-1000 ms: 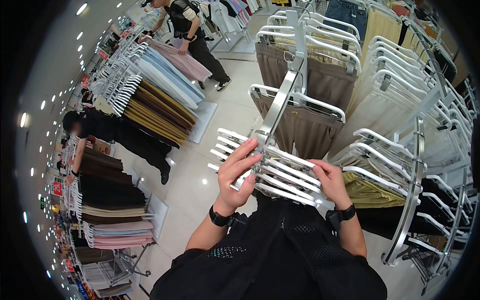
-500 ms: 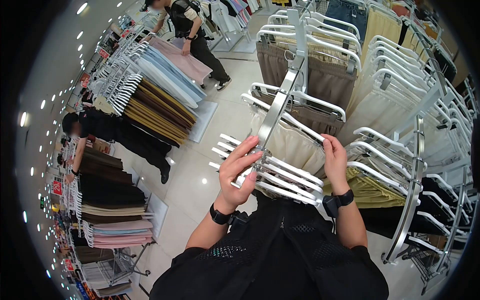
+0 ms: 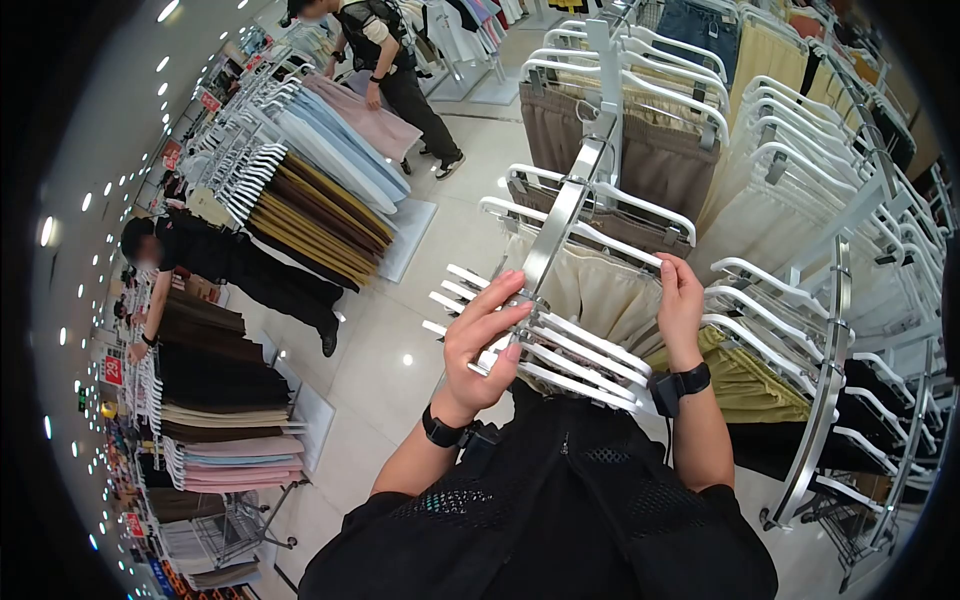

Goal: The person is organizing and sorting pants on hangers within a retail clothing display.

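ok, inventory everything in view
Flat metal rail: one, silver, centre
Bunched plastic hangers: several, white, rail's near end
Gathered cloth garment: one, cream, beyond bunch
Waistbanded cloth garments: several, brown, farther back
Ruffled cloth garment: one, olive, right
Curved metal rails: several, silver, right
Hanging cloth garments: many, mixed colours, left and right
Rectangular price signs: several, red, left
Glossy tiled floor: one, white, below
Other people: two, dark clothing, left
Wristbands: two, black, both wrists
Left hand: one, bare, rail's near end
Right hand: one, bare, cream garment's hanger end
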`<action>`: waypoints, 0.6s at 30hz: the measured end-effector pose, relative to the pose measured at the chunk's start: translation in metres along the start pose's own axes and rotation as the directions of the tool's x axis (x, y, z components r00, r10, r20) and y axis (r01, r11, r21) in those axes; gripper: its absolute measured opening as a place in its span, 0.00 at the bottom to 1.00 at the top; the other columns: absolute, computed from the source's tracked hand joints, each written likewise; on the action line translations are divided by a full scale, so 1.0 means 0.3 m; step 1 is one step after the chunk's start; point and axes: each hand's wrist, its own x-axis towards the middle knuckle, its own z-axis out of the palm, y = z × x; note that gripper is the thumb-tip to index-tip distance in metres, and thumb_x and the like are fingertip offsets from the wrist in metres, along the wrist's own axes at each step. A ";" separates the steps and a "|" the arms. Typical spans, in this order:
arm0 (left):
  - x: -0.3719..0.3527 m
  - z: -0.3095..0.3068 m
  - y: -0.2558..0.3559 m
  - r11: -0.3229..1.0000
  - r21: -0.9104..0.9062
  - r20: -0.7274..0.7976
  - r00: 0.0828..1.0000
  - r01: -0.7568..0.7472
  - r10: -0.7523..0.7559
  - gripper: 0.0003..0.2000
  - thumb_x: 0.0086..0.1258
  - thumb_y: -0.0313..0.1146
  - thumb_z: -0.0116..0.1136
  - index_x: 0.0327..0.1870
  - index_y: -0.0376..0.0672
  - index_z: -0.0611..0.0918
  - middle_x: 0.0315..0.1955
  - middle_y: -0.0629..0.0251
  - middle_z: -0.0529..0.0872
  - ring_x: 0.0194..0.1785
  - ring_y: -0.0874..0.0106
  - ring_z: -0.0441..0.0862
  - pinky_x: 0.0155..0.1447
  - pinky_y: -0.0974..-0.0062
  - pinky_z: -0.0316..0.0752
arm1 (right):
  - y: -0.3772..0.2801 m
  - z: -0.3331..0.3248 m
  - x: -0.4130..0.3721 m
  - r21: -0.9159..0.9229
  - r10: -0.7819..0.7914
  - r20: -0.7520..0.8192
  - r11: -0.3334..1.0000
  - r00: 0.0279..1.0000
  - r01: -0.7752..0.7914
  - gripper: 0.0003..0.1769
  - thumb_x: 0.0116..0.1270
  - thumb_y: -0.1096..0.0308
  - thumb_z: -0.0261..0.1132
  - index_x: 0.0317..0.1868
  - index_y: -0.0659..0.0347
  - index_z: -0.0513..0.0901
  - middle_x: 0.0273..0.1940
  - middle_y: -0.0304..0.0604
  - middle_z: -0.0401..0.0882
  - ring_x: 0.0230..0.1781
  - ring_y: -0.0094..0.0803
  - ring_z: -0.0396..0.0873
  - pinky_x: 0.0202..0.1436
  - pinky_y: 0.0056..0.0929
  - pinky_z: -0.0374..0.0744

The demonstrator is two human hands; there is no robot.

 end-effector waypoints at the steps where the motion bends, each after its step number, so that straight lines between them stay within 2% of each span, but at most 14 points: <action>1: 0.000 0.000 0.000 1.000 0.000 0.001 1.000 -0.001 0.001 0.23 0.72 0.37 0.61 0.63 0.32 0.90 0.74 0.36 0.82 0.81 0.42 0.77 0.84 0.48 0.69 | -0.005 -0.001 0.002 -0.020 0.021 0.001 1.000 1.000 -0.021 0.17 0.90 0.60 0.63 0.59 0.65 0.91 0.39 0.38 0.89 0.38 0.23 0.77 0.47 0.27 0.78; 2: 0.000 -0.001 0.001 1.000 0.000 -0.001 1.000 -0.001 0.001 0.23 0.72 0.37 0.61 0.63 0.32 0.90 0.74 0.36 0.82 0.81 0.42 0.77 0.84 0.48 0.69 | -0.002 0.001 0.003 -0.021 0.020 0.002 1.000 1.000 -0.020 0.17 0.90 0.60 0.63 0.59 0.65 0.91 0.39 0.38 0.89 0.38 0.23 0.77 0.47 0.27 0.78; 4: 0.003 -0.001 0.004 1.000 -0.018 0.001 1.000 -0.019 0.019 0.23 0.67 0.29 0.62 0.63 0.32 0.89 0.73 0.37 0.83 0.80 0.40 0.78 0.85 0.48 0.69 | 0.008 0.007 0.003 -0.031 -0.037 -0.030 0.999 0.999 0.036 0.17 0.90 0.60 0.63 0.59 0.65 0.91 0.41 0.40 0.91 0.40 0.24 0.80 0.49 0.28 0.79; 14: 0.003 0.003 0.002 1.000 -0.016 -0.012 1.000 -0.019 0.019 0.23 0.67 0.30 0.63 0.63 0.33 0.90 0.73 0.37 0.84 0.80 0.40 0.78 0.84 0.48 0.70 | 0.018 0.005 -0.001 -0.017 -0.042 -0.031 0.999 0.999 0.041 0.17 0.90 0.59 0.63 0.59 0.64 0.91 0.41 0.41 0.91 0.41 0.24 0.80 0.50 0.28 0.80; 16: 0.003 0.003 0.001 1.000 -0.020 -0.013 1.000 -0.018 0.018 0.23 0.67 0.30 0.63 0.63 0.33 0.90 0.73 0.38 0.84 0.80 0.40 0.78 0.84 0.48 0.70 | 0.010 -0.013 -0.008 -0.056 0.050 0.096 0.997 0.994 -0.045 0.19 0.90 0.59 0.62 0.67 0.64 0.87 0.56 0.46 0.91 0.54 0.30 0.85 0.63 0.31 0.80; 17: 0.003 0.004 0.000 1.000 -0.019 -0.013 1.000 -0.018 0.018 0.23 0.67 0.30 0.63 0.63 0.33 0.90 0.73 0.38 0.84 0.80 0.40 0.78 0.84 0.48 0.70 | 0.002 -0.013 -0.018 -0.056 0.050 0.097 0.997 0.994 -0.045 0.19 0.90 0.59 0.62 0.67 0.64 0.87 0.56 0.46 0.91 0.54 0.30 0.85 0.63 0.31 0.80; 18: 0.002 0.004 0.000 1.000 -0.016 -0.009 1.000 -0.011 0.011 0.23 0.69 0.33 0.62 0.63 0.33 0.90 0.73 0.37 0.83 0.80 0.41 0.78 0.84 0.48 0.69 | -0.009 -0.010 -0.035 -0.106 -0.054 0.117 0.992 0.992 0.067 0.21 0.89 0.59 0.62 0.71 0.64 0.83 0.65 0.49 0.86 0.65 0.36 0.82 0.71 0.34 0.77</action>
